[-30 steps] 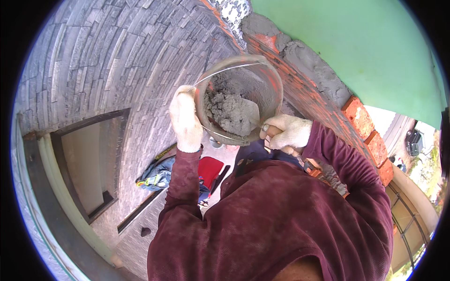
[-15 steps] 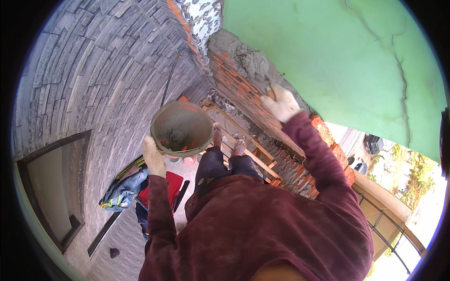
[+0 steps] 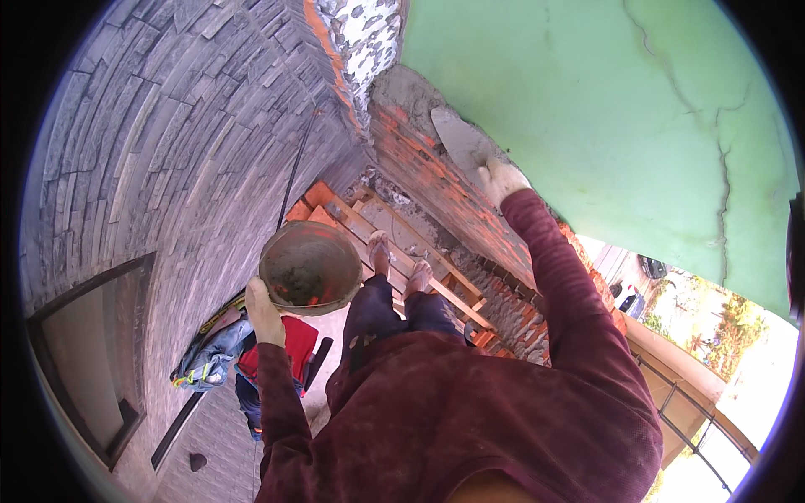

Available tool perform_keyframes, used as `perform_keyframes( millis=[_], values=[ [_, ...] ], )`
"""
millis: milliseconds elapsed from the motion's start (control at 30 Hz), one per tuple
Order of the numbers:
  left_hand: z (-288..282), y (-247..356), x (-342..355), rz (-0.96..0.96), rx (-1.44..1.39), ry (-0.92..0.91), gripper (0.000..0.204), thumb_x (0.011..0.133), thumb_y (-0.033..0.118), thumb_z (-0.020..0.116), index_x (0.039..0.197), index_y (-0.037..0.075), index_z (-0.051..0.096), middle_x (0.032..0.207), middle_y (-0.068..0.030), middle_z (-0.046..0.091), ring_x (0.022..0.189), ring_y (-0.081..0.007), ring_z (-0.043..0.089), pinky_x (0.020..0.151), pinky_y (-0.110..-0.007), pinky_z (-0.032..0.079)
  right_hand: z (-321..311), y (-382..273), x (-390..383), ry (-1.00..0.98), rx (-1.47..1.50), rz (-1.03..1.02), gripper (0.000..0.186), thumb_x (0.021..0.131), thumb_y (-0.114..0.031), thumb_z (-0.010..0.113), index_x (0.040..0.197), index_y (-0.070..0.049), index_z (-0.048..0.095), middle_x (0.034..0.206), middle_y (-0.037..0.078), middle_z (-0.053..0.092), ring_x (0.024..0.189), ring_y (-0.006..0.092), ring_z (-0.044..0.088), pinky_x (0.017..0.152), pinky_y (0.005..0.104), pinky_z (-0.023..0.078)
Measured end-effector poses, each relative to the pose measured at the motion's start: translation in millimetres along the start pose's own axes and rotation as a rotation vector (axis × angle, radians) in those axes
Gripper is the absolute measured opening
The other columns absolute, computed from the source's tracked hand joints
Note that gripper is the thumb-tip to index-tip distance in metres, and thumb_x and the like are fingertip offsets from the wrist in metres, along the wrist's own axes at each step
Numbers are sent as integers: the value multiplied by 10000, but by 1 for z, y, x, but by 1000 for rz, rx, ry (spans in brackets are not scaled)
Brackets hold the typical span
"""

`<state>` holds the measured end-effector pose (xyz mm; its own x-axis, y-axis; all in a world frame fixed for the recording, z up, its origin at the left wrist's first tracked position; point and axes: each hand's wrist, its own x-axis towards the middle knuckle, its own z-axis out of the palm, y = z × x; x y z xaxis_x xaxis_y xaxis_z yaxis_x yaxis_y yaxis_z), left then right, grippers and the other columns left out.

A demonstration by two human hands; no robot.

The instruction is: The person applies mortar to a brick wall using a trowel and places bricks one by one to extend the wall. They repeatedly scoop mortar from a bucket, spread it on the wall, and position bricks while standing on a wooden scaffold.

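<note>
My left hand [image 3: 265, 314] grips the near left rim of a round mortar bowl [image 3: 277, 261], its fingers partly hidden by the rim. Some wet grey mortar [image 3: 309, 283] lies in the bottom. Out to the right, my right hand [image 3: 505, 181] is closed round the handle of a trowel [image 3: 459, 138]. The trowel's flat pale blade lies against a band of grey mortar [image 3: 404, 90] along the top of a brick wall [image 3: 419, 163]. Just beyond that band is a large green surface [image 3: 587, 101]. Both hands look gloved in dusty, pale material.
My feet stand on wooden planks [image 3: 454, 289] above the floor, beside rough brickwork [image 3: 520, 327]. Grey stone cladding [image 3: 184, 126] covers the left wall, with a dark-framed opening [image 3: 92, 352]. Clothes and a red bag [image 3: 302, 344] hang or lie below left. Railings [image 3: 683, 411] stand at right.
The trowel blade has turned into view, flat against the mortar, and the band there looks smoother. My left hand and the bowl have shifted slightly down and left.
</note>
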<state>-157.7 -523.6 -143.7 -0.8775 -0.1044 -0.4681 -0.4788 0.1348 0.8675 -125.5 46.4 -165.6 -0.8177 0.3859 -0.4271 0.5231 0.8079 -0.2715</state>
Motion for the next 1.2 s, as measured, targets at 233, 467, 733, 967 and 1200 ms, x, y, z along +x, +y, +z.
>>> perform_keyframes(
  millis=[233,467,733,967,1200],
  values=[
    [1,4,7,-58,42,-47,515,1130,501,452,1134,16,628,1075,-37,608,956,-131,547,833,-313,484,-21,-5,29,-266,34,182,561,1030,-398,417,1294,24,676,1334,332,645,1269,462,622,1107,517,472],
    [27,26,-3,58,89,-80,473,1125,446,454,1055,14,632,1000,-19,584,903,-114,510,774,-301,449,-53,-43,21,-241,229,77,577,990,-378,439,1310,37,680,1375,310,640,1302,431,620,1137,489,453],
    [18,19,0,41,66,-74,473,1125,462,477,1082,16,628,1014,-36,579,910,-133,524,813,-312,462,-12,-43,61,-221,-93,24,552,999,-359,431,1248,45,714,1312,315,669,1269,448,634,1096,495,489],
    [26,21,-11,-37,106,-68,457,1110,444,479,1075,13,626,990,-30,592,894,-114,549,748,-305,480,0,40,-24,-153,-81,113,534,987,-367,511,1225,73,698,1158,344,706,1145,466,683,1041,530,510],
    [16,24,-19,-70,28,-89,470,1095,439,527,1182,-12,627,1053,-65,651,853,-131,625,704,-298,525,26,-27,-63,12,124,66,403,979,-313,655,1245,-11,636,1198,274,725,1106,439,706,995,517,548]
  ],
)
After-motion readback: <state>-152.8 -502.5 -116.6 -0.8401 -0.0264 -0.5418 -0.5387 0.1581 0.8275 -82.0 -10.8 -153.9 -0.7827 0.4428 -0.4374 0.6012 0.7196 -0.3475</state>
